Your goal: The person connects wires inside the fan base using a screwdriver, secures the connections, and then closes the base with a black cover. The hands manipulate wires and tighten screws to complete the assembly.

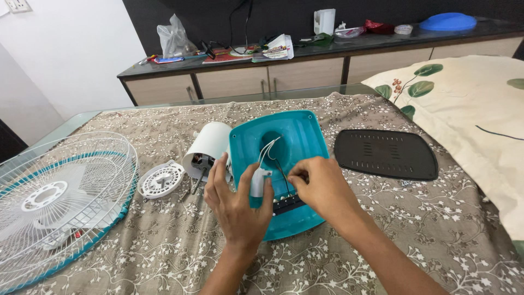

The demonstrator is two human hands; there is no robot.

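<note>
Two hands, left hand (237, 205), right hand (322, 188), on teal base (297, 136), grille (60, 202) aside

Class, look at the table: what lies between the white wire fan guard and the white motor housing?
In the head view, a small round white vented cap lies between the fan guard and the motor housing.

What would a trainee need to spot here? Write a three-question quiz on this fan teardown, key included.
1. True or false: the left hand holds a small white part over the teal fan base.
2. What lies on the cloth just right of the teal base?
A. a white grille
B. a black vented cover plate
C. a screwdriver
3. Fill in: the right hand pinches at the black ____ on the base.

Key
1. True.
2. B, the black vented cover plate.
3. Terminal strip, where the thin wires end.
</note>
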